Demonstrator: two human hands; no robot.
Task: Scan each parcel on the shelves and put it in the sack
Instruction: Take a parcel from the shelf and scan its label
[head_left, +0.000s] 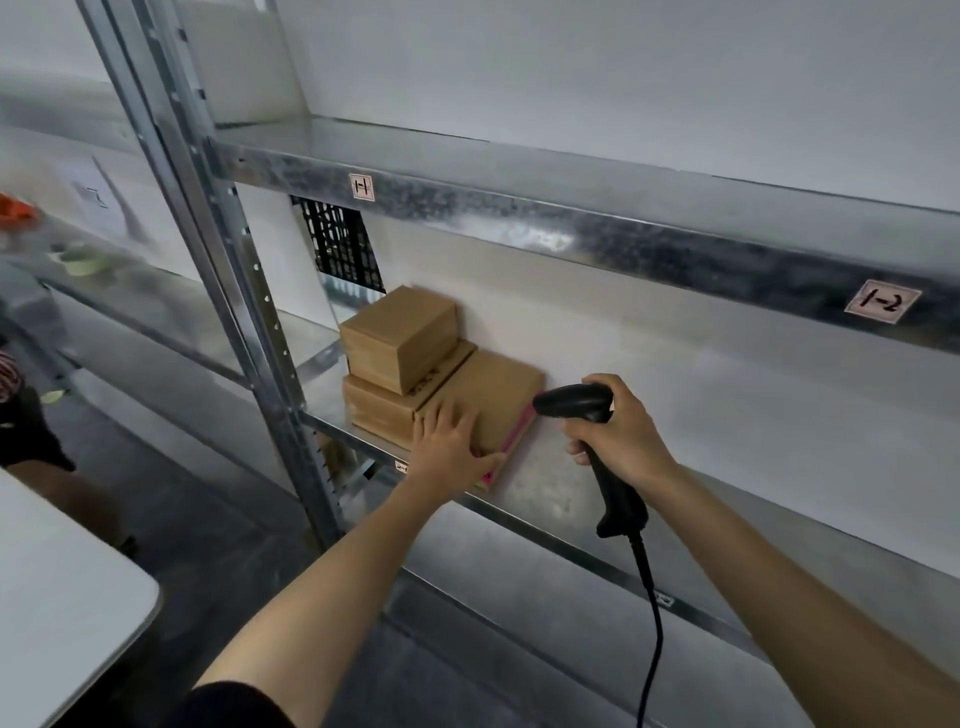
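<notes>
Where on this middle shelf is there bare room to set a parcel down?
Bare shelf runs right of the flat parcel, past the scanner in the right hand, below the 1-2 label. Crowded near the left post: two stacked boxes, with the left hand resting on the flat parcel.

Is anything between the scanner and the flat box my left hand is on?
Nothing visible. The scanner, held in the right hand, points at the right edge of the flat box. The left hand rests on its near top, and two stacked boxes stand to its left.
</notes>
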